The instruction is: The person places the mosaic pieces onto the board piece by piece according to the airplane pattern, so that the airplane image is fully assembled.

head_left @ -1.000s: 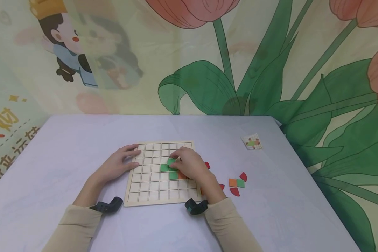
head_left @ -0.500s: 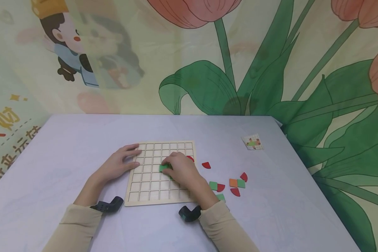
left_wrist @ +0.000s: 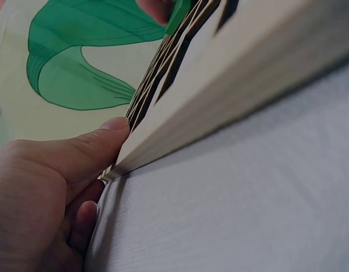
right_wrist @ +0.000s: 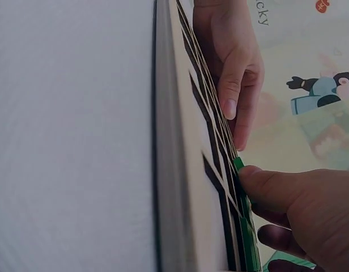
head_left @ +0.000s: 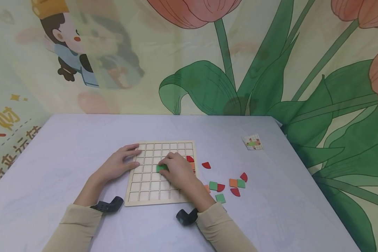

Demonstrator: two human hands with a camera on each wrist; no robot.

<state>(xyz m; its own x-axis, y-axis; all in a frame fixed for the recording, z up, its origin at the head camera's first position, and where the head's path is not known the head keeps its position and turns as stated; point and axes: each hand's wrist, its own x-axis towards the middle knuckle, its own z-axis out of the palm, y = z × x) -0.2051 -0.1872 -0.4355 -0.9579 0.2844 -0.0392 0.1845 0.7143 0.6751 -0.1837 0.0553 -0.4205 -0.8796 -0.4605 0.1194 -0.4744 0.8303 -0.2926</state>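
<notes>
A wooden grid board (head_left: 145,187) lies on the table. Along its left rim rests my left hand (head_left: 120,161); fingers and thumb are spread, fingertips on the edge. The left wrist view has the thumb (left_wrist: 101,144) on top of the rim and the other fingers beside it. Over the middle of the board, my right hand (head_left: 177,171) pinches a green square tile (head_left: 160,168) between thumb and fingers. In the right wrist view that tile (right_wrist: 238,163) stands at the thumb tip, with another green tile (right_wrist: 249,243) nearer. The right hand hides several cells and tiles.
Red quarter-round tiles (head_left: 190,159) and an orange square (head_left: 192,166) show on the board's right part. Right of the board lie several loose tiles, among them a green square (head_left: 220,198) and a red quarter-round (head_left: 206,165). A small pattern card (head_left: 252,142) lies farther back.
My right hand has moved left from the upper green tile to the left green one, which now sits a little farther left in its pinch. The left hand stays in place.
</notes>
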